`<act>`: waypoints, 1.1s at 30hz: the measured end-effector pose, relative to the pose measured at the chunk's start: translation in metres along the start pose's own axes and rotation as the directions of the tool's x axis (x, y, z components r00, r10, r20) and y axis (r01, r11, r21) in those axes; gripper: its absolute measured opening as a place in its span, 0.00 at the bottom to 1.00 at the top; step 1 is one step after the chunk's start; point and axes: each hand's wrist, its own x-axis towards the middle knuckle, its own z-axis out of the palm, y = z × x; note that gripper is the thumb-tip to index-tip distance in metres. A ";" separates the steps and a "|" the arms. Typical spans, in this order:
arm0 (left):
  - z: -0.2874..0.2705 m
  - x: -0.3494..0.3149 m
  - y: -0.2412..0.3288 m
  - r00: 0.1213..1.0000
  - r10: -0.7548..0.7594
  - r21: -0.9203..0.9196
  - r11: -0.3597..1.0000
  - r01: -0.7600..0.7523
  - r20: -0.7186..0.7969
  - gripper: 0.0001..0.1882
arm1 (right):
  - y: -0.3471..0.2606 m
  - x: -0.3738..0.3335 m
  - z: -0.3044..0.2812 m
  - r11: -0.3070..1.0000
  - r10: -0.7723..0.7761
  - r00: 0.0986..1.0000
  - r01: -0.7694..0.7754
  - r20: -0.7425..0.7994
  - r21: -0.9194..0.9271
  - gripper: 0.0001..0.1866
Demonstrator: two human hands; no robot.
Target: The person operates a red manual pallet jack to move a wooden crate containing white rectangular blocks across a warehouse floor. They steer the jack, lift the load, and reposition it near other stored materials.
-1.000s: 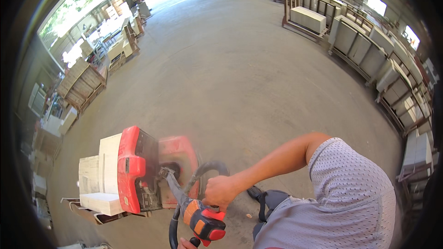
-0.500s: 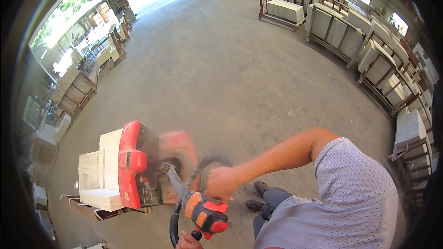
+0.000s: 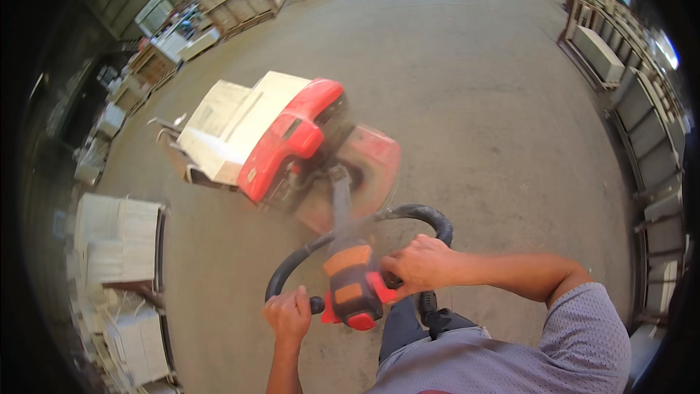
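Your red pallet truck [image 3: 317, 166], loaded and standing aslant ahead of you.
Its red cover [image 3: 292, 135] sits ahead and to your left, with the red base [image 3: 378, 152] on the side nearer you. Beyond the cover rests a pale, blocky load [image 3: 240, 124], stepped in outline, its details blurred. A grey tiller [image 3: 342, 201] slopes from the base toward you, ending in a black control head [image 3: 351, 276] with orange panels and red parts at its sides and tip; a black loop bar [image 3: 430, 216] curves out on both sides.
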 end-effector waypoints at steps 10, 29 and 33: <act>-0.049 -0.056 -0.049 0.996 -0.058 -0.004 0.998 0.058 -0.062 0.23 | -0.099 0.025 0.006 0.973 0.145 0.972 -0.174 0.184 0.153 0.55; -0.088 -0.206 -0.166 0.946 -0.051 -0.103 0.995 0.019 -0.321 0.27 | -0.234 0.076 0.129 0.809 0.159 0.922 -0.327 0.354 0.489 0.57; -0.085 -0.229 -0.171 0.943 -0.064 -0.112 0.993 0.028 -0.328 0.28 | -0.249 0.072 0.156 0.908 0.195 0.944 -0.276 0.265 0.316 0.56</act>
